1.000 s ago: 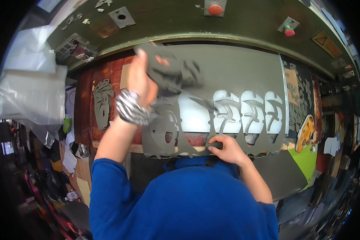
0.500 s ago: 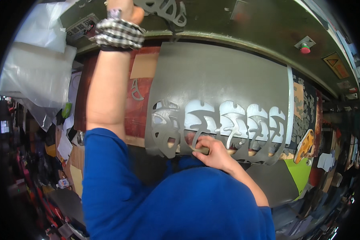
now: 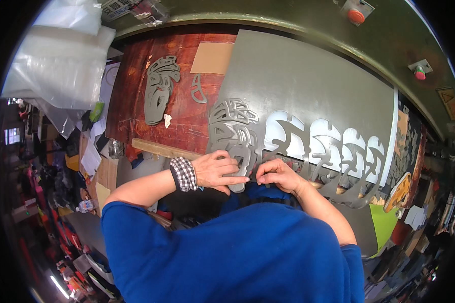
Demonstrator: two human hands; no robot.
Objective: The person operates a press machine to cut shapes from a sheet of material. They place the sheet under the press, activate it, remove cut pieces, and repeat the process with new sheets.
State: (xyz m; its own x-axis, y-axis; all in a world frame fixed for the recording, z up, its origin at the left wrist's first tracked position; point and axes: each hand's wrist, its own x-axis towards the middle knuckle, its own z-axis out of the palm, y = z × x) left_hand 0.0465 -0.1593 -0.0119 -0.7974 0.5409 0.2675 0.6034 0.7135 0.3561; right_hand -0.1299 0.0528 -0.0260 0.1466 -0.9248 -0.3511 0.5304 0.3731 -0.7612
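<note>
Grey sheeting (image 3: 298, 70) could tear at the table's (image 3: 184, 129) near edge if the right hand (image 3: 283, 177), narrowly pinched, hold unclear, tugs while the spread left hand (image 3: 215, 170) pins the cutout (image 3: 243, 137).

Hands Draw Close at the Edge of a Grey Sheet (image 3: 308, 70)

A person in a blue top (image 3: 268, 252) leans over a worktable, left hand (image 3: 216, 169) laid across the near end of a grey cut-out (image 3: 235, 137), a checked band (image 3: 185, 174) at the wrist. Just beside it, thumb and forefinger of the right hand (image 3: 279, 174) nearly meet; whether they grip anything is unclear. White material (image 3: 285, 130) shows through openings in the sheet. Further left, more grey cut-outs (image 3: 159, 93) lie on the red tabletop (image 3: 130, 103), near a tan rectangle (image 3: 212, 57).
</note>
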